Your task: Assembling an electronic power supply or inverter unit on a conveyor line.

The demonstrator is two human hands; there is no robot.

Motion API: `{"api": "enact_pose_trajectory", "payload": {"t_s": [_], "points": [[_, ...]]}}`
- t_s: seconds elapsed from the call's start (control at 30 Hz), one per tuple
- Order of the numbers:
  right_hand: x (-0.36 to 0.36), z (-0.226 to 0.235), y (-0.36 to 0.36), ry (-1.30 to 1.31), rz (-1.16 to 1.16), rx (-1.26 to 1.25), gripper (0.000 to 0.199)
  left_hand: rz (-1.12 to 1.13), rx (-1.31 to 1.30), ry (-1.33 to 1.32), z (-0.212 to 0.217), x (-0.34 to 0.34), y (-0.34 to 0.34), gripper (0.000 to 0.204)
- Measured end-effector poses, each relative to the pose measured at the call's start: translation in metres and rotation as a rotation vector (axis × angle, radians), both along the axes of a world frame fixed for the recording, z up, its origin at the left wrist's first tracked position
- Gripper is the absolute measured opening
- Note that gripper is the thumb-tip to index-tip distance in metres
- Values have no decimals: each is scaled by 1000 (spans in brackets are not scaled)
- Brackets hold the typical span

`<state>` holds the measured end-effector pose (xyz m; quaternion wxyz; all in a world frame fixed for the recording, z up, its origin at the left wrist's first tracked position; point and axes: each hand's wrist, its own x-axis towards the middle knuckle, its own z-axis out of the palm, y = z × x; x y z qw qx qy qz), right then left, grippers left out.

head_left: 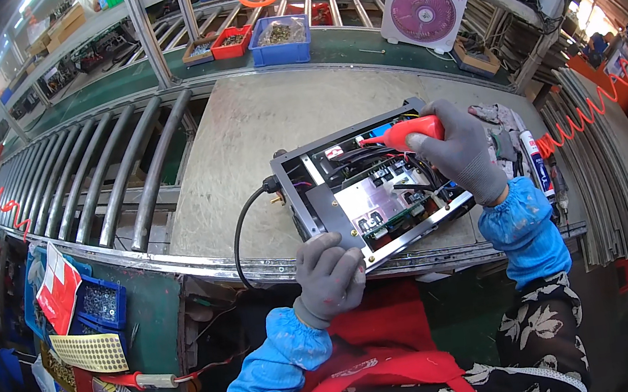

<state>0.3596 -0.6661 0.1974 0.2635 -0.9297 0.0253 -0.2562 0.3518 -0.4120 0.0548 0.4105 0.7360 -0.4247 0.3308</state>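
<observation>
An open metal case (323, 204) with circuit boards and wiring inside lies at a slant on the work surface. My left hand (330, 279), in a grey glove, has its fingers bent over the near left corner of the case and grips it. In my gloved right hand (463, 149) is a red squeeze bottle (412, 133), held over the far part of the case. Its thin tip points left, close to a white connector among the wires; whether it touches cannot be told. A black cable (239, 235) leaves the case's left side and hangs past the table edge.
Metal rollers (104, 178) run to the left. A blue bin of small parts (280, 39) and a red bin (232, 43) stand behind. Right of the case lie a white tube (534, 163) and a crumpled cloth (500, 123). A soldering iron (155, 379) rests lower left beside screw bins.
</observation>
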Motion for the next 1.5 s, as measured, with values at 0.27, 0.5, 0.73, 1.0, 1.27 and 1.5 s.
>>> {"api": "enact_pose_trajectory", "payload": {"t_s": [0.27,0.5,0.73,1.0,1.27,1.5], "points": [[3,-4,1,-45,0,-40,33,-7,-2,-7,-1,1,-1,21],[4,-3,-2,-23,-25,-18,34,-7,3,1,1,0,0,19],[-3,-4,-8,2,-13,44,36,-13,4,2,0,-1,-1,20],[-13,4,-47,-171,-182,388,39,-9,21,18,1,-3,-2,21],[-30,-13,-77,-142,-313,4,37,29,35,28,-1,-4,-3,17],[-19,-42,-83,-205,-271,-112,36,32,50,30,1,-5,-3,18]]}}
